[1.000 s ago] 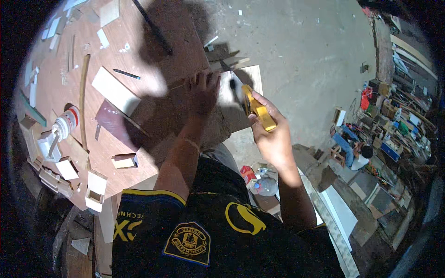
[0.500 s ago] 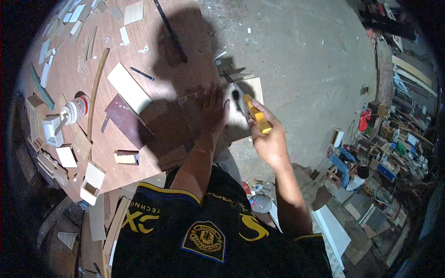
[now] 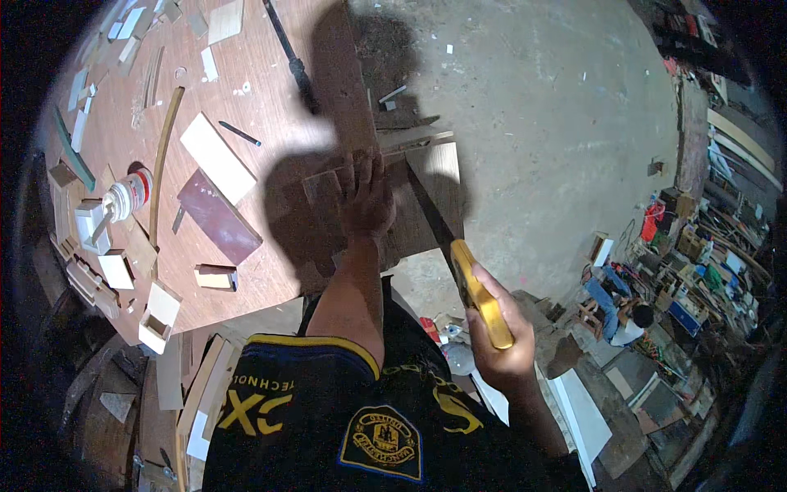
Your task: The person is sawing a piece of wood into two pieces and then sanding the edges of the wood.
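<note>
My right hand (image 3: 500,336) grips the yellow handle of a handsaw (image 3: 479,303), whose long blade runs up and left across a pale wooden board (image 3: 443,164) lying at the table's right edge. My left hand (image 3: 363,201) rests with fingers stretched out on the board's shaded left part, beside the blade. The wooden tabletop (image 3: 221,303) carries a pale rectangular board (image 3: 217,156) and a dark red panel (image 3: 220,217) to the left of my hands. Shadow hides some of the board's edges.
An open white jar (image 3: 127,198), small wooden boxes (image 3: 160,316), strips and a dark pen (image 3: 239,133) lie on the table. A long dark bar (image 3: 291,57) is farther back. Concrete floor (image 3: 557,131) lies rightward, with a seated person (image 3: 623,320) among piles of scrap at lower right.
My right hand has moved down toward my body with the saw, drawing its handle well back from the board. My left hand stays on the board.
</note>
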Tool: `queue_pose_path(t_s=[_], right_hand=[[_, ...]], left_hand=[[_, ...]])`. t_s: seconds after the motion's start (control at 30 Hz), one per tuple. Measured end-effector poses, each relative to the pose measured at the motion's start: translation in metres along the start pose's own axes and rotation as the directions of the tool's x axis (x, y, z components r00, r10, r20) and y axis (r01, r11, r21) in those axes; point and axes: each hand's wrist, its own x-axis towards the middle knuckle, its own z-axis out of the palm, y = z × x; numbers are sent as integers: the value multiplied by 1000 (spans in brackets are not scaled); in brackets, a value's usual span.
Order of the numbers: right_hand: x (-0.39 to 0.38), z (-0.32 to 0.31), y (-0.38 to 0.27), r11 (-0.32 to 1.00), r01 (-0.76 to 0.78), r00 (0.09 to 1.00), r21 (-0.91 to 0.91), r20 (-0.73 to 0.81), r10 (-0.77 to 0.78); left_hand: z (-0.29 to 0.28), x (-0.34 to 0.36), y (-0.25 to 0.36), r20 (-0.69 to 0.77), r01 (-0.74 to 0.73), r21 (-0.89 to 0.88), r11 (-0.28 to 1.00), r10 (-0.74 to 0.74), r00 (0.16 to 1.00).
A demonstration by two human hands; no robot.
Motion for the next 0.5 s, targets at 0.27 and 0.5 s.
queue_pose_path(t_s=[0.27, 0.5], right_hand=[[51, 34, 22, 983, 170, 982, -74, -69, -175], [14, 16, 33, 986, 137, 990, -97, -24, -140]], left_hand=[[51, 8, -16, -352, -98, 147, 984, 145, 925], [61, 16, -16, -602, -169, 218, 961, 269, 752]])
